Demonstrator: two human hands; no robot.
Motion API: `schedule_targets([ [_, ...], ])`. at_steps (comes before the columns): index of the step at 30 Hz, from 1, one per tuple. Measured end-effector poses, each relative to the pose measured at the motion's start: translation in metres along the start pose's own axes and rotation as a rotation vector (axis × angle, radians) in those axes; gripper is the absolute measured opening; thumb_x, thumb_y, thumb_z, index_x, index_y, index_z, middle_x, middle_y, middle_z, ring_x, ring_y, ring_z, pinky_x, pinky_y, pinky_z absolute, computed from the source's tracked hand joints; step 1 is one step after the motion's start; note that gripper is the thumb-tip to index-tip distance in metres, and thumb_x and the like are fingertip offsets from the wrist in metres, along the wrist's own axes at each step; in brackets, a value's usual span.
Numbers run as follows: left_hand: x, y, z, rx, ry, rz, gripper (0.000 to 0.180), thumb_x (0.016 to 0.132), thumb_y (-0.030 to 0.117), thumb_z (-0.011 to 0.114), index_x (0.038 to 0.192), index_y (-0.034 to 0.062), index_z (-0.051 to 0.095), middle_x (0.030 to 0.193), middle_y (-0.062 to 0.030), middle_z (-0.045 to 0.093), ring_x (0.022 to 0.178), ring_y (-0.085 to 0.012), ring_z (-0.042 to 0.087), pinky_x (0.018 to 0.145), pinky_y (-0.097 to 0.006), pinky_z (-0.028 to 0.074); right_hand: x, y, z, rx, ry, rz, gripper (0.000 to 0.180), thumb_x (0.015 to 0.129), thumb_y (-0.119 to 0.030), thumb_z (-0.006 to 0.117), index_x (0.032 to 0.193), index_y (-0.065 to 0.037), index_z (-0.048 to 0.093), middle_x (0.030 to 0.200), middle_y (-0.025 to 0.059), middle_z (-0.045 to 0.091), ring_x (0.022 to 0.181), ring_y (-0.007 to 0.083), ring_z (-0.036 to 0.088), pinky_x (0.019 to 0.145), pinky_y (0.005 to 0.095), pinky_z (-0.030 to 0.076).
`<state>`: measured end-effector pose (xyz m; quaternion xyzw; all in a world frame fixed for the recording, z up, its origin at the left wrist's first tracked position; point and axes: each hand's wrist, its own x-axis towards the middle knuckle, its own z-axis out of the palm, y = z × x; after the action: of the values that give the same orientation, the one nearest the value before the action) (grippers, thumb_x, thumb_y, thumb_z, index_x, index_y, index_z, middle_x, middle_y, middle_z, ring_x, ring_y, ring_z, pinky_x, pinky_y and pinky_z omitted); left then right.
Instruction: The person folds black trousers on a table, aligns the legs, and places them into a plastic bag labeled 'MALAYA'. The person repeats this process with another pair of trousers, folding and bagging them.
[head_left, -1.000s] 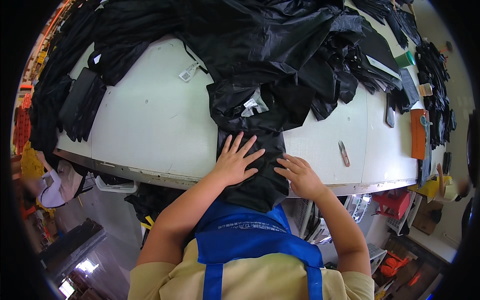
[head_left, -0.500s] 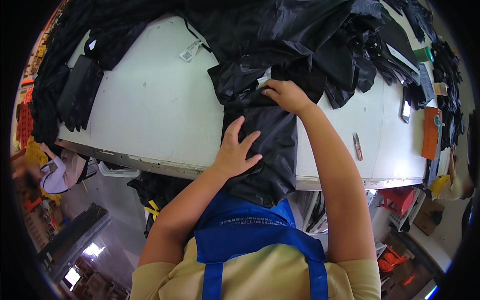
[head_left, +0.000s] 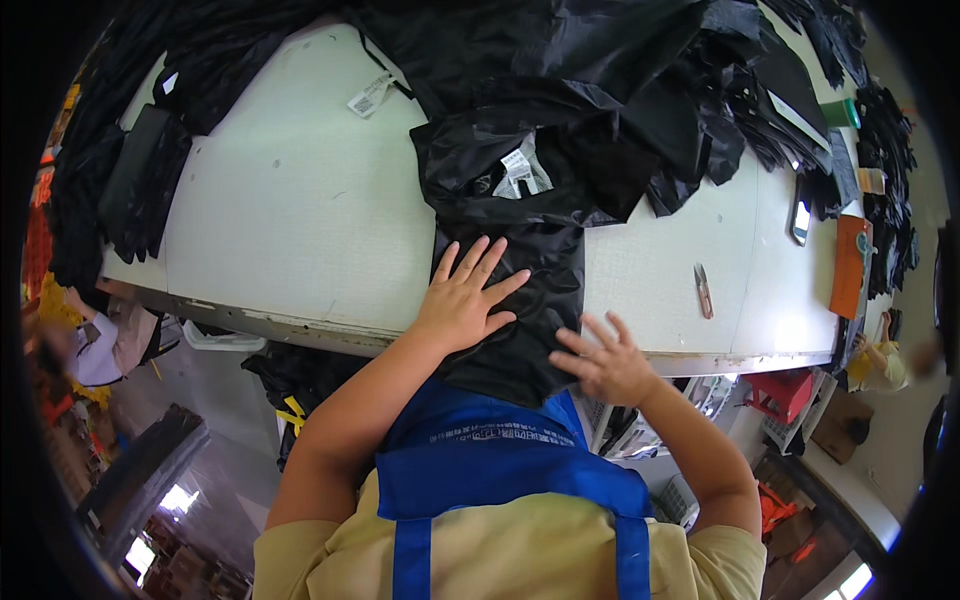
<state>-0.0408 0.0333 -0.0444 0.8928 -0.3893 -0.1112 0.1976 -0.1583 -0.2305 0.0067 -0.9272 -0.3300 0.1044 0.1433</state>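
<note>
A shiny black garment [head_left: 545, 265] lies over the table's front edge, its lower end hanging against my blue apron [head_left: 500, 480]. Flat on it rests my left hand [head_left: 462, 300], fingers spread. My right hand [head_left: 607, 362] is at the garment's lower right side, slightly blurred, with its fingers apart and nothing in them; whether it touches the cloth I cannot tell. Farther up, an opening in the black cloth shows a white label [head_left: 518, 170] on light grey fabric. Another white tag [head_left: 370, 95] hangs from a black cord to the left.
Thread snips [head_left: 704, 290] lie to the right on the white table [head_left: 290, 220]. Beyond are a phone [head_left: 801, 218], an orange box [head_left: 850, 268] and a green roll [head_left: 841, 113]. Black garments [head_left: 690, 110] pile along the far side. Other people sit at far left and right.
My right hand has let go of the cloth near the label and come down toward the table edge. The label now shows in full. My left hand has flattened on the garment.
</note>
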Motion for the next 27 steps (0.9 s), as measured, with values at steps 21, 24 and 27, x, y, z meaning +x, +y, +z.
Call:
schedule_targets([
  [21,-0.025,0.045,-0.011,0.122,0.090,0.094,0.023,0.075,0.026,0.068,0.090,0.0108,0.060,0.084,-0.0027,0.058,0.082,-0.0217,0.056,0.076,-0.036,0.038,0.082,-0.001,0.026,0.336,0.044,0.847,0.023,0.080,-0.029,0.068,0.089,-0.008,0.062,0.085,0.0143,0.067,0.078,0.0344,0.065,0.067,0.0442,0.051],
  [24,-0.030,0.022,0.005,0.098,0.179,0.168,0.013,0.076,0.021,0.064,0.083,0.0101,0.061,0.078,-0.0037,0.058,0.080,-0.0216,0.059,0.077,-0.037,0.039,0.082,-0.031,-0.003,0.049,0.405,0.455,0.038,0.077,-0.027,0.068,0.110,-0.011,0.059,0.101,0.0061,0.066,0.099,0.0256,0.059,0.085,0.0415,0.046],
  [27,-0.018,0.009,0.006,-0.006,0.100,0.144,0.009,0.079,0.019,0.061,0.080,0.0103,0.063,0.073,-0.0049,0.059,0.076,-0.0232,0.060,0.076,-0.037,0.040,0.071,-0.046,0.009,-0.099,0.440,0.180,0.039,0.075,-0.025,0.068,0.112,-0.013,0.061,0.102,0.0009,0.065,0.106,0.0203,0.053,0.091,0.0395,0.040],
])
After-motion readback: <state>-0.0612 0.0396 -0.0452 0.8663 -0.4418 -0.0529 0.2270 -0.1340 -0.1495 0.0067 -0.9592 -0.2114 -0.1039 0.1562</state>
